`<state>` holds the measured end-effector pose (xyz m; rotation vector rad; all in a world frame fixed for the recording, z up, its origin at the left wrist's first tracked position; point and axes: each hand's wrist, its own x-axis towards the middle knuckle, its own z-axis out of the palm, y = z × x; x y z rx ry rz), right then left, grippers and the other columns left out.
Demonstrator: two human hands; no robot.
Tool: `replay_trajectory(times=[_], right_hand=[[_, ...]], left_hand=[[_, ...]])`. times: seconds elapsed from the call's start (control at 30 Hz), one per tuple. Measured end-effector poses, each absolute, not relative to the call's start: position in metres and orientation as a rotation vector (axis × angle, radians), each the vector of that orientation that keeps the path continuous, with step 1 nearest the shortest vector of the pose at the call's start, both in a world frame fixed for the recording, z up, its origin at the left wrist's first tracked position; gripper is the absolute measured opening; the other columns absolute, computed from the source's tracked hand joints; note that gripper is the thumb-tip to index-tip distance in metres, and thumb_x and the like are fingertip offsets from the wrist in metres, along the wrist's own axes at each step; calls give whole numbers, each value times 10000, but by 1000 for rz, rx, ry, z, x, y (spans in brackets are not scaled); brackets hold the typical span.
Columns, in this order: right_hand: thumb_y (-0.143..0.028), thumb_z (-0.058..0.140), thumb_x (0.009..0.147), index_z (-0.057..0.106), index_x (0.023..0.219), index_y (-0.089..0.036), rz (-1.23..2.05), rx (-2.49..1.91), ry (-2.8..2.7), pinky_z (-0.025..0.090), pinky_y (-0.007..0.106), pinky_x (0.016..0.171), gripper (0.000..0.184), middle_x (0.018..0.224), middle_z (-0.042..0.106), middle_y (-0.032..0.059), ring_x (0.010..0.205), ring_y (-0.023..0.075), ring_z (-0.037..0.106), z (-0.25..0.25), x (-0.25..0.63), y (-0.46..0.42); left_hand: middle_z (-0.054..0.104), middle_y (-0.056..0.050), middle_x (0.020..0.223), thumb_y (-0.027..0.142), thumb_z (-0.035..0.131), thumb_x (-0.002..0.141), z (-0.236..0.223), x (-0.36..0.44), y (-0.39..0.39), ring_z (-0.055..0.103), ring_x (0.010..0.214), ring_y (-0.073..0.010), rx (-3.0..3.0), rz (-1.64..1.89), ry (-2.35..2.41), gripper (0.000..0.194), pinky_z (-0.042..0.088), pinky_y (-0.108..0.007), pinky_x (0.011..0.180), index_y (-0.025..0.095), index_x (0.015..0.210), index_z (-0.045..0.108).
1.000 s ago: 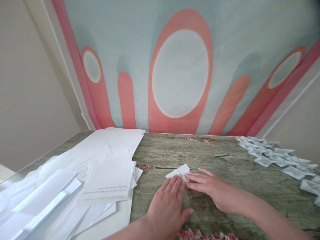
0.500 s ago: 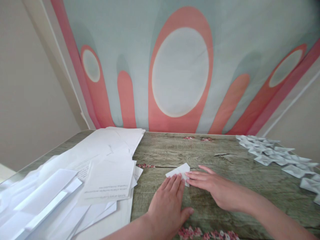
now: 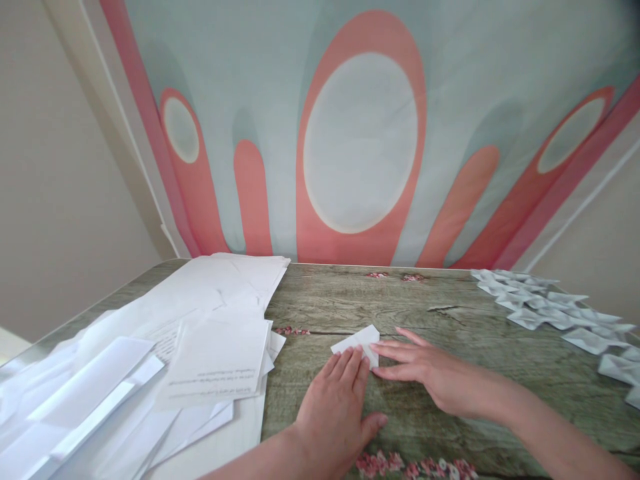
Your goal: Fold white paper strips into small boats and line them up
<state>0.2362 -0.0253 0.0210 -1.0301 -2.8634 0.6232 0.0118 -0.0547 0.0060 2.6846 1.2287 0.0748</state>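
Note:
A small folded white paper [image 3: 356, 340] lies on the wood-patterned table [image 3: 350, 300] in front of me. My left hand [image 3: 336, 408] lies flat on the table, fingers stretched out, with the fingertips pressing the paper's near edge. My right hand [image 3: 431, 372] is flat too, fingers extended leftward, its tips touching the paper's right corner. Most of the paper's near half is hidden under my fingers.
A loose heap of white sheets [image 3: 165, 353], some printed, covers the table's left side. Several small folded white papers [image 3: 550, 310] lie in a row at the right. A wall with red and pale-blue ovals [image 3: 360, 140] stands behind the table.
My right hand's fingers have shifted slightly along the paper's right corner. The left hand and the paper stay about where they were.

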Motion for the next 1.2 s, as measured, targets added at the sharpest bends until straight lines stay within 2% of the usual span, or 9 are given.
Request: replay_trajectory(times=[0.47, 0.63, 1.0, 1.2], right_hand=[[64, 389, 610, 533, 1210, -279, 557, -1070, -2834, 92, 481, 1085, 706, 1407, 356, 31, 1290, 176, 307, 22, 229, -29], [60, 386, 613, 563, 1171, -270, 520, -1071, -2849, 84, 486, 1082, 671, 1407, 358, 31, 1289, 177, 307, 25, 227, -31], [28, 410, 600, 525, 1206, -265, 478, -1047, -2915, 63, 533, 1065, 683, 1372, 419, 12, 1286, 229, 295, 26, 222, -31], [12, 409, 655, 510, 1227, -279, 493, -1057, -2886, 66, 534, 1060, 650, 1367, 424, 12, 1278, 229, 309, 27, 221, -32]], left_hand=[[404, -97, 1364, 516, 362, 877, 4, 10, -49, 328, 1266, -253, 2786, 175, 1216, 540, 195, -425, 1066, 180, 1296, 415], [428, -106, 1327, 530, 380, 863, 6, 9, -50, 323, 1251, -293, 2790, 218, 1260, 533, 196, -473, 1046, 209, 1286, 422], [503, -106, 1216, 520, 423, 850, 16, 8, -48, 368, 1202, -304, 2772, 209, 1237, 510, 219, -496, 1023, 218, 1260, 447], [479, -92, 1279, 537, 404, 855, 12, 7, -50, 328, 1253, -289, 2791, 208, 1215, 514, 199, -452, 1049, 219, 1254, 461]])
